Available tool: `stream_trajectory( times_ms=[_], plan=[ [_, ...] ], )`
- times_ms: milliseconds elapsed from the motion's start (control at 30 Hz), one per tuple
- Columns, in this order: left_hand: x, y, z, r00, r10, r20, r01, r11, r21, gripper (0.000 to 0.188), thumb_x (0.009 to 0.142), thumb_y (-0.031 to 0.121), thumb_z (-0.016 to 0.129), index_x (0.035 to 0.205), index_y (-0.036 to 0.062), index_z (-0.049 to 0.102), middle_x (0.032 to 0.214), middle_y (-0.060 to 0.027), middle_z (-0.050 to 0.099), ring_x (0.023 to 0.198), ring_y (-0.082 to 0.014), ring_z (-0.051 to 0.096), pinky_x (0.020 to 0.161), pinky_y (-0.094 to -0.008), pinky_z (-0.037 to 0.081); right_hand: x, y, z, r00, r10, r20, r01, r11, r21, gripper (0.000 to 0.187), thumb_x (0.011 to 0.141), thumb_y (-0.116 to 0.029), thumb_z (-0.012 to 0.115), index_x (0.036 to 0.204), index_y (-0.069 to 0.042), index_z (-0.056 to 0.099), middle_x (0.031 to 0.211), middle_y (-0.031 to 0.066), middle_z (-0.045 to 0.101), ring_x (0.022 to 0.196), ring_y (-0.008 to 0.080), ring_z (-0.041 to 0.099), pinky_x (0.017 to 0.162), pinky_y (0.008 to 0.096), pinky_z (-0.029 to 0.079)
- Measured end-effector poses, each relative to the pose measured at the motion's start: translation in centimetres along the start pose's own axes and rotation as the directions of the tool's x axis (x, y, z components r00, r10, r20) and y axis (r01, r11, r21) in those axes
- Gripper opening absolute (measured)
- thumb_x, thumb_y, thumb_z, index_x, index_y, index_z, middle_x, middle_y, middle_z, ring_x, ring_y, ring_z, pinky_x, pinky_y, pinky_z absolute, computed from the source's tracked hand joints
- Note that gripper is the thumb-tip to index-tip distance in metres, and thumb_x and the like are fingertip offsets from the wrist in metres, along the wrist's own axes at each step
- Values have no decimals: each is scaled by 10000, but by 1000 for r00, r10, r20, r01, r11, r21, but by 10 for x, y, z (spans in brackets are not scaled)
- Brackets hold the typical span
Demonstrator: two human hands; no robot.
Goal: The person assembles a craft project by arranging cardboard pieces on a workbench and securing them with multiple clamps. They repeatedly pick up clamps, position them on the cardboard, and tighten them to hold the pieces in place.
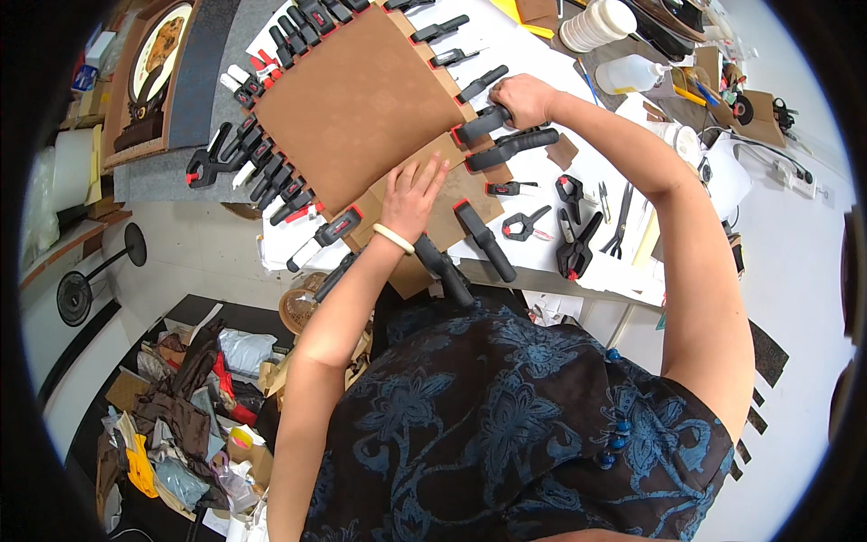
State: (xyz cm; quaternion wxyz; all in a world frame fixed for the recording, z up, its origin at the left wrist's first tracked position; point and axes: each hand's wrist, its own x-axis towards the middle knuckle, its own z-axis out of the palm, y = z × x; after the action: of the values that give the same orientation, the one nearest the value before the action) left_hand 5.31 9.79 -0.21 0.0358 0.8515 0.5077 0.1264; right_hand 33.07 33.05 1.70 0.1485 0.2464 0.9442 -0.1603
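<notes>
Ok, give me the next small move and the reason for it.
Probably use the right hand to seat the black clamp squarely at the work's right edge: that hand is on the clamp's handle, and the left hand lies flat on the tan board near the brown sheet, well placed to steady it.

Nothing can be read for certain; the small pale marks on some black clamps [338,228] edging the brown panel [357,99] (mere specks here) stay illegible.
</notes>
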Motion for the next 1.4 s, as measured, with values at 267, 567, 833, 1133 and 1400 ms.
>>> stream_trajectory(
  times_ms=[267,567,833,1133,1400],
  plan=[
    [0,-6,5,991,58,-118,-66,996,-62,549,934,134,571,1483,138,572,1577,-34,510,1350,-287,504,1123,-472,403,-11,-12,-2,999,43,0,-43,998,51,303,689,-195,781,914,-25,672,957,165,706,993,370,683,888,469,558],
    [33,0,16,994,107,-30,-111,978,-176,600,911,80,568,1509,94,526,1592,-56,494,1454,-259,458,1238,-441,340,-27,4,-6,992,124,26,-126,988,88,304,683,-193,773,919,-32,669,959,155,709,996,369,681,891,467,556],
    [35,-4,13,998,53,18,-43,934,-356,642,865,-24,531,1495,97,554,1555,-67,533,1428,-298,470,1223,-480,355,-7,-2,-4,999,36,-20,-36,999,30,272,692,-212,773,874,-33,679,900,164,715,924,380,702,838,478,569],
    [25,-7,27,998,-19,-59,-10,893,-449,592,837,-53,610,1408,101,633,1355,-123,601,1333,-346,544,1204,-491,417,16,-10,-16,973,86,213,-89,996,6,212,726,-192,718,897,-66,706,938,153,728,943,364,707,851,469,578],
    [29,-6,11,995,-52,-84,4,869,-494,436,867,-34,666,1297,35,674,1218,-172,585,1207,-360,591,1207,-525,410,-14,-36,-32,979,202,-24,-202,979,-2,436,747,-316,832,1089,-72,716,1054,133,706,1002,338,698,860,438,576]
  ],
)
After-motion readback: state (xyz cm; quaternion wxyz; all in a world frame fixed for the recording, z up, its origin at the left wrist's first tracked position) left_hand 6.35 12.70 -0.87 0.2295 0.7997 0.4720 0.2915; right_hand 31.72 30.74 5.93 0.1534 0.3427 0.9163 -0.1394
